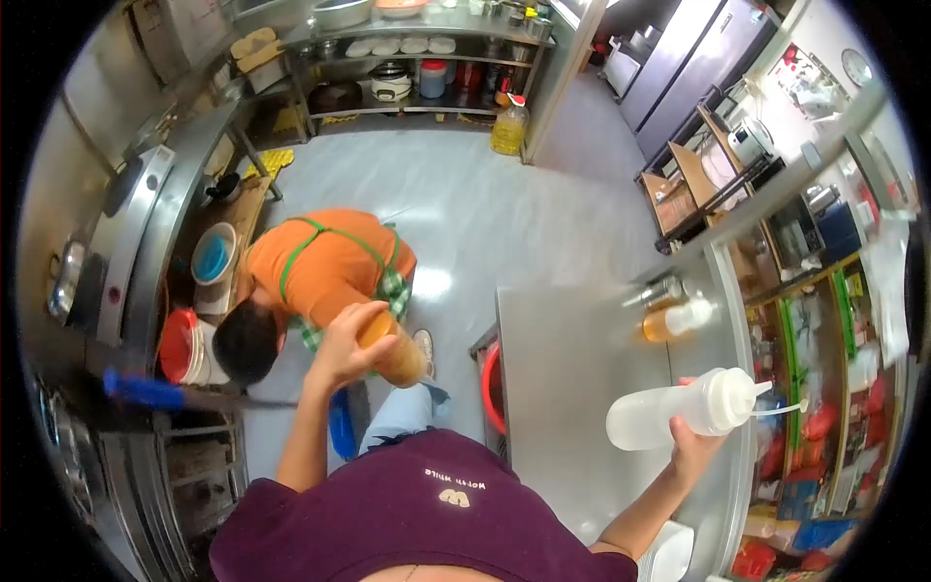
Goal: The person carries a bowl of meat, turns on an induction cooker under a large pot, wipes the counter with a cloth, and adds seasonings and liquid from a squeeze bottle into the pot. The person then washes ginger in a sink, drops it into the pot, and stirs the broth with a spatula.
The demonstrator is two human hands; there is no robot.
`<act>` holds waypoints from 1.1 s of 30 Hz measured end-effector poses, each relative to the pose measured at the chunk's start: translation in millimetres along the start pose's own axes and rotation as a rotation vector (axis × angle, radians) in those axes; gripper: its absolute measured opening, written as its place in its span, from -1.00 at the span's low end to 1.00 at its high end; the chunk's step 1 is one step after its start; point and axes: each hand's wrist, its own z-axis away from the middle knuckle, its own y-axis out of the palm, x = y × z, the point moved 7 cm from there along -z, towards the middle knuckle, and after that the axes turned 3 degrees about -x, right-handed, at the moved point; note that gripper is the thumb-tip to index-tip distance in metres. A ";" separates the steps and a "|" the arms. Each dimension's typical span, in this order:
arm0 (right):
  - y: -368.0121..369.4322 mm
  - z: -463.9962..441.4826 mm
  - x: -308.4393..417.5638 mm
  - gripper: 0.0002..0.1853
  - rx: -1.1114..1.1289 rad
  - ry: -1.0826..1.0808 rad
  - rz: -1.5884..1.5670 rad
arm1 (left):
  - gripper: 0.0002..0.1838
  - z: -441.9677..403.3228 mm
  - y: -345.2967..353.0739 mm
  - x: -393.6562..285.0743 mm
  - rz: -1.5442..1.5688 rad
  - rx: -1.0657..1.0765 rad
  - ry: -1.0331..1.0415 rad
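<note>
My left hand [351, 347] is wrapped round a bottle with brownish-yellow contents [400, 361], which I hold in front of my body at the centre. Over the steel table, my right hand [694, 444] grips a translucent white squeeze bottle [650, 417]. That bottle lies nearly level, its white cap and nozzle pointing right, and a small cap hangs off on a thin strap. A similar bottle with amber liquid [669, 322] and a metal container [661, 291] are farther back on the table.
A person in an orange shirt [325, 257] bends down just beyond my left hand. The steel table [572, 388] is at the right, with a red bucket [494, 388] beside it. Shelves [417, 107] line the back; a stove counter [136, 242] runs along the left.
</note>
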 end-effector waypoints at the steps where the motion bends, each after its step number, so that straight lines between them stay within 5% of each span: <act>1: 20.5 -20.8 -8.6 -0.16 0.001 0.009 -0.011 | -0.49 -22.9 -3.2 14.8 0.019 -0.004 -0.050; 11: 158.0 -239.8 -82.2 -0.18 -0.065 0.071 -0.022 | -0.47 -304.3 -22.9 76.7 -0.086 -0.070 0.010; 25: 277.1 -486.9 -269.3 -0.38 -0.122 0.206 0.186 | -0.46 -642.4 82.0 111.1 -0.062 0.112 0.161; 33: 460.3 -706.3 -336.1 -0.50 0.166 0.181 0.112 | -0.46 -835.6 93.2 155.8 -0.133 -0.050 0.109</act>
